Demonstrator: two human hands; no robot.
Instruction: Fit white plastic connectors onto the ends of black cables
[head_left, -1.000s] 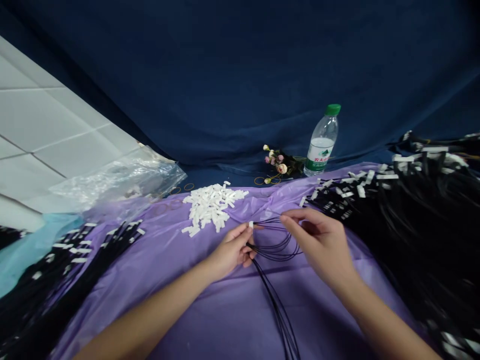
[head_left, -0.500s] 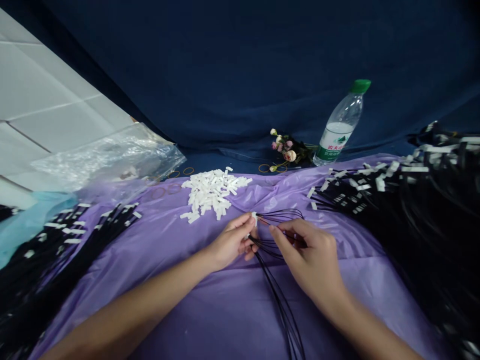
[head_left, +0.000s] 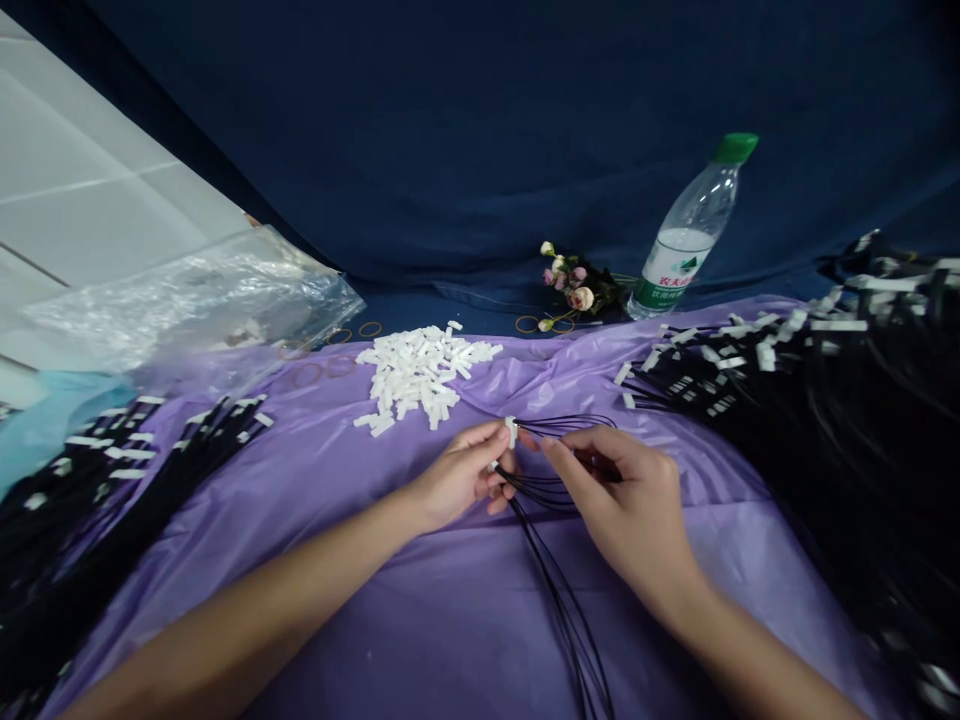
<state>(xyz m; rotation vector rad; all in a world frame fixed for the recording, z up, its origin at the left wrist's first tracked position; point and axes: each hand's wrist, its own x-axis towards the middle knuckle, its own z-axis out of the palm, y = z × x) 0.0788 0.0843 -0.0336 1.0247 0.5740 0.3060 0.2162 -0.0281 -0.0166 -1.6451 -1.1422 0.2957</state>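
Observation:
Between the thumb and fingers of my left hand [head_left: 469,468] is a small white connector housing [head_left: 511,430], with thin black wires [head_left: 570,424] running from it to the right. More black cables [head_left: 559,590] pass by the same hand's lower fingers and hang toward me. My right hand [head_left: 619,480] is just to the right, thumb and index finger pinched together close to the housing; it seems to grip the end of one wire, though the tip is too small to make out. Beyond my left hand lies a heap of loose white connector housings [head_left: 416,375] on the purple cloth [head_left: 420,610].
Bundles of black cables with white ends lie at the right [head_left: 840,430] and at the left [head_left: 150,500]. A water bottle [head_left: 679,260] leans at the back beside artificial flowers [head_left: 577,290]. Clear plastic bags [head_left: 225,300] and rubber bands [head_left: 341,337] are at the back left.
The view has shifted slightly. My right thumb and index fingertip have stayed close to the housing, moving only a little; my left hand keeps its hold.

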